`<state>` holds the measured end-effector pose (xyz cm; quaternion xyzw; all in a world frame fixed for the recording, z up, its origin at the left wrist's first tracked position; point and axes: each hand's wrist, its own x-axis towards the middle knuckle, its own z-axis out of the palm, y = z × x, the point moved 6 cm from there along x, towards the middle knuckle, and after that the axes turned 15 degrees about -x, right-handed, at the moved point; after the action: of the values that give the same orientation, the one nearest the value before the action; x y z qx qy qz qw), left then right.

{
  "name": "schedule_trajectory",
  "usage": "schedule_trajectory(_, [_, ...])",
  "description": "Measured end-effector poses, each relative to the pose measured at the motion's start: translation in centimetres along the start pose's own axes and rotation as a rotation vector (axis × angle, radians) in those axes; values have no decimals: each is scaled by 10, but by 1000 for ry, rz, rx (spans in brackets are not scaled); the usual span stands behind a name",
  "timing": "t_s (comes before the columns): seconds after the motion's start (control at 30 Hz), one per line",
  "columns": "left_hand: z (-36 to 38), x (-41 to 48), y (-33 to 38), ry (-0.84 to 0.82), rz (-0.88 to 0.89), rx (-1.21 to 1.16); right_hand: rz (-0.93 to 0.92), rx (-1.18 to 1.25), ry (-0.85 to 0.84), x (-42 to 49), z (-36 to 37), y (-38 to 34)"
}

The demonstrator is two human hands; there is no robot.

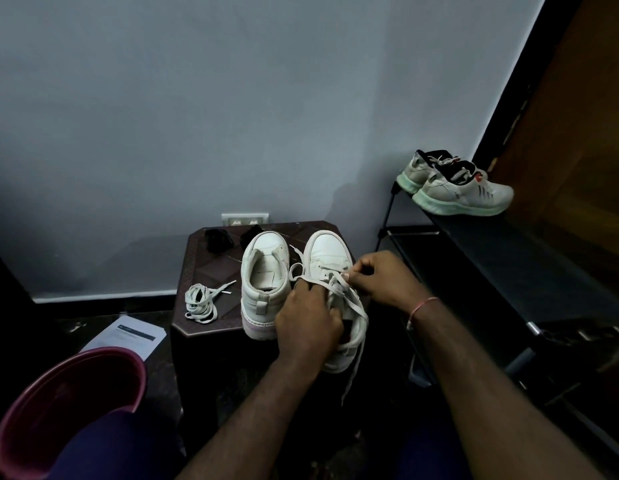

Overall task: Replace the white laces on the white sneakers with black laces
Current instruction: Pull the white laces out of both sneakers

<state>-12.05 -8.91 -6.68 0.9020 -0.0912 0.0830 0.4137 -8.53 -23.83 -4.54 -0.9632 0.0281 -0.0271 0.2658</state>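
L hand (308,317) holds sneaker (327,251); R fingers (352,276) pinch white lace (351,301).

Single wide-angle view from a camera worn on the person's head, facing forward and tilted steeply down. Both forearms enter from the bottom edge and reach to the centre, where the left hand (308,320) and right hand (380,278) work close to the lens above a small dark brown stool (211,265). A grey wall (232,116) fills the upper half. The black shoe rack (509,258) slants along the right edge, and a maroon tub (121,368) sits nearest, bottom left.
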Motion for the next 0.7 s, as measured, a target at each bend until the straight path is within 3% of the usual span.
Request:
schedule_trajectory(0.07, [0,-1,0,-1,-5,1,5,79,6,1,-7,-11])
schedule_trajectory(0.17, [0,0,1,-5,-6,8,108,843,146,0,-29,-18])
schedule_trajectory(0.2, [-1,-1,1,-2,-4,7,118,941,179,0,-36,-18])
schedule_trajectory(0.43, [-2,2,1,16,3,-5,145,440,-50,-17,1,3])
schedule_trajectory(0.57, [0,1,0,20,7,-6,-15,95,67,-15,0,-2])
schedule_trajectory(0.63, [1,1,-1,15,1,-13,-2,189,115,-11,-9,-10])
schedule_trajectory(0.7, [0,1,-1,14,-3,-24,72,564,233,-7,-26,-14])
